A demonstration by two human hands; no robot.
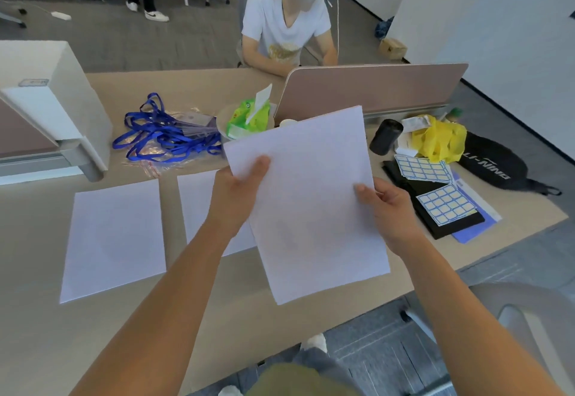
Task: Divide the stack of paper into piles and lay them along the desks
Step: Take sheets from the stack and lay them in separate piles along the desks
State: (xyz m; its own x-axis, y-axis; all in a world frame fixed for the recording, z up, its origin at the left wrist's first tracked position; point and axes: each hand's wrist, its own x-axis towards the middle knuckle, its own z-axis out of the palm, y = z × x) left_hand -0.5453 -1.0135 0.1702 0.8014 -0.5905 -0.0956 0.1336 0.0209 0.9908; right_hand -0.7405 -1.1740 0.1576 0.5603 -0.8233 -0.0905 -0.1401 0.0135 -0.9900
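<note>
1. Paper stack [311,209]: held tilted above the desk [37,318].
2. Left hand [239,187] pinches its left edge, and the right hand [385,209] grips its right edge.
3. First pile [115,237] and second pile [199,202]: laid side by side.
4. Step, judged: parting off a third pile. The next move needs bare desk right of the second pile, short of the label sheets [446,204].
</note>
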